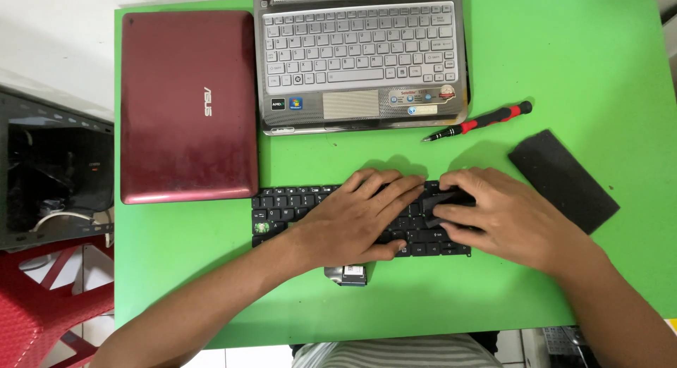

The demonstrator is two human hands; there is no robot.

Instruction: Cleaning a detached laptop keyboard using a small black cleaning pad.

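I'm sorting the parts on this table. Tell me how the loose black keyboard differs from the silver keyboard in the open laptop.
The loose black keyboard has dark keys and lies bare on the green table; the silver keyboard has pale keys and sits mounted in the open laptop. The left hand and right hand rest on the black one, covering much of it; the silver one is untouched and fully visible. Both lie flat, keys up.

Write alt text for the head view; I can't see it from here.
Both hands rest on a loose black keyboard on a green table: left hand flat on the keys, right hand pressing a small dark piece onto them. Behind lie a closed red laptop, an open silver laptop, a red-and-black screwdriver and a black pad.
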